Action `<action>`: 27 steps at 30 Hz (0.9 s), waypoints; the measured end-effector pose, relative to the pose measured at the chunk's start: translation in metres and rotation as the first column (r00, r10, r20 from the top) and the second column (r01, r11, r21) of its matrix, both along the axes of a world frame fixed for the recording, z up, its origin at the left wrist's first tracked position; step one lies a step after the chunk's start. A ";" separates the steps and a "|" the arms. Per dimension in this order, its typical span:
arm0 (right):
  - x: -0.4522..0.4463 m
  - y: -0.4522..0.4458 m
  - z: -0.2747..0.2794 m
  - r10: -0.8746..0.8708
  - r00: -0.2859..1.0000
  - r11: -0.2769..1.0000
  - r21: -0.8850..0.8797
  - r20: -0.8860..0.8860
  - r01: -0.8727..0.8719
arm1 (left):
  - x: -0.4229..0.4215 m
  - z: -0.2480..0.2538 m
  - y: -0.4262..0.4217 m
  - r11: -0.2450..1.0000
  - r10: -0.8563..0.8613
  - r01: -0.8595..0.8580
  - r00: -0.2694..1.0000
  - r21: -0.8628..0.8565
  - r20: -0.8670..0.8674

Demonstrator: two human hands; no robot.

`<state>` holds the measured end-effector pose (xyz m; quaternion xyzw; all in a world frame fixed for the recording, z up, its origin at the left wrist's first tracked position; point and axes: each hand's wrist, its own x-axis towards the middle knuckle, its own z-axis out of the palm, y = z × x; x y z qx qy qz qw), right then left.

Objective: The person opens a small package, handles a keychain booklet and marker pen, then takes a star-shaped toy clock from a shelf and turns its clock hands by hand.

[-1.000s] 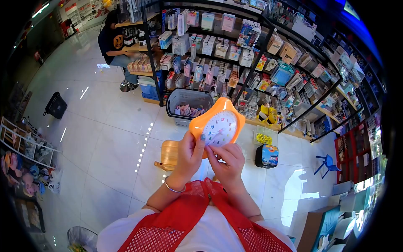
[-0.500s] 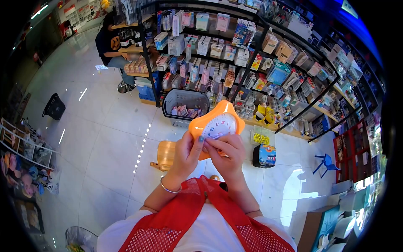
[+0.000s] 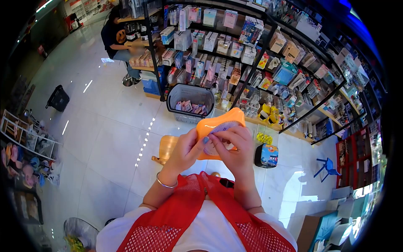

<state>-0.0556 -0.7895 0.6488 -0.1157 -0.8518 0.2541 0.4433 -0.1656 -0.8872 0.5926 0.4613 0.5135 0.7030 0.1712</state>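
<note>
Pale tiled floor [image 3: 100, 143] spreads across the left and middle of the frame, and tall black shelving [image 3: 156, 67] packed with small packaged goods fills the upper middle and upper right. Another person [image 3: 112, 42] sits beside its end, at the upper left. At the bottom centre is the wearer's own red vest [image 3: 180, 210], worn over a white top. A grey basket [image 3: 189, 119] stands on the floor against the shelving, upper centre, with small pink packs [image 3: 191, 107] lying in it. Below it, left of the hands, is a wooden stool [image 3: 168, 147]; to their right is a dark case [image 3: 266, 155] with a picture on it. Between these, at the centre of the frame, the orange clock [image 3: 205, 126] is held up above the floor, tilted, its wavy rim showing past the fingers. The left hand [image 3: 184, 151] grips it at its left side, fingers mostly hidden behind the rim and thumb laid over the front. The right hand [image 3: 237, 151] is bent over the pale dial [image 3: 216, 128], thumb and forefinger drawn together near its middle; whether anything is pinched between them cannot be told, since the fingers cover that spot. The step in hand looks like fine fingertip work on the front of the clock, one hand steadying and the other working. Any further movement there calls for a firm left grip and light, careful pressure from the right fingertips.
</note>
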 end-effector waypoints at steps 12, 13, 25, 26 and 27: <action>-0.008 0.021 0.002 -0.232 0.965 0.969 -0.118 -0.125 0.218 | -0.001 0.006 -0.002 0.998 0.059 -0.058 0.993 -0.015 0.103; -0.008 0.023 0.001 -0.237 0.964 0.968 -0.119 -0.118 0.223 | -0.002 0.004 -0.001 0.998 0.068 -0.069 0.991 0.004 0.118; -0.007 0.002 -0.021 -0.125 0.992 0.974 -0.184 0.037 0.129 | -0.013 0.006 -0.006 0.976 0.132 -0.179 0.938 0.123 0.319; -0.007 -0.002 -0.021 -0.110 0.993 0.977 -0.176 0.049 0.118 | -0.014 0.006 -0.006 0.976 0.134 -0.180 0.939 0.121 0.316; -0.007 -0.007 -0.020 -0.096 0.993 0.980 -0.168 0.062 0.105 | -0.015 0.006 -0.007 0.976 0.136 -0.180 0.940 0.118 0.312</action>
